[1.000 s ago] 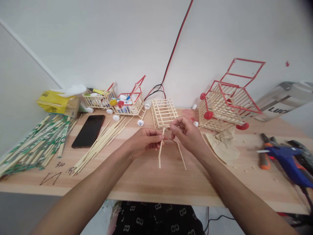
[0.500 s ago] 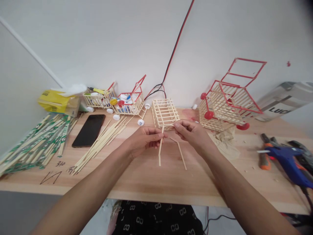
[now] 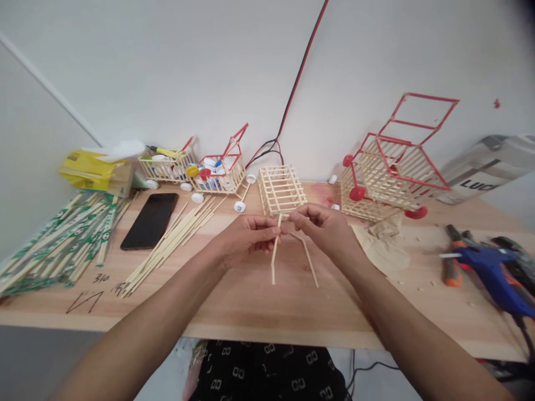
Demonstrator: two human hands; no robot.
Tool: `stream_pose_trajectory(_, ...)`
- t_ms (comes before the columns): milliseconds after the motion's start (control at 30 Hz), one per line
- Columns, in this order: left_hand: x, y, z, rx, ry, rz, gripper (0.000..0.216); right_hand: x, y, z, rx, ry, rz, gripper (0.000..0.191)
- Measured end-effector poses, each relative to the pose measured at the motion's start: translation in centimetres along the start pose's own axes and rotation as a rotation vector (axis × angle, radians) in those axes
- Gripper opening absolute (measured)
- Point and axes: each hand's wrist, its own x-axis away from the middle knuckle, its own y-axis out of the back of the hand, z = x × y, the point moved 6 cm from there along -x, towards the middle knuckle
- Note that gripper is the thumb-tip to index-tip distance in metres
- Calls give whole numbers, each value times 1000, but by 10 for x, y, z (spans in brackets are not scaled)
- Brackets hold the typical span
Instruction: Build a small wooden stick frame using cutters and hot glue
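Note:
My left hand (image 3: 246,236) pinches the top of a thin bamboo stick (image 3: 274,259) that points down toward me over the wooden table (image 3: 259,306). My right hand (image 3: 324,225) is closed in a pinch at the upper end of a second stick (image 3: 310,263), which slants down to the right. The two sticks meet near my fingertips and form a narrow frame. Just behind my hands stands an unpainted stick basket (image 3: 280,192).
Loose bamboo sticks (image 3: 171,245) and a black phone (image 3: 150,221) lie to the left, beside wrapped chopsticks (image 3: 54,245). Small stick carts with bottle caps (image 3: 217,172) and a red-trimmed cart (image 3: 388,167) stand at the back. A blue glue gun (image 3: 489,273) and pliers (image 3: 451,262) lie right.
My right hand has slid slightly left and its fingers have closed tighter at the joint of the sticks. The view has tipped a little. The left hand holds still.

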Motion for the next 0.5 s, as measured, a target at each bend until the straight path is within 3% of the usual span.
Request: stream_pose_trajectory(500,0,0,-1,-22,-17,-2,26,2,-2,1,15,-28,7,24)
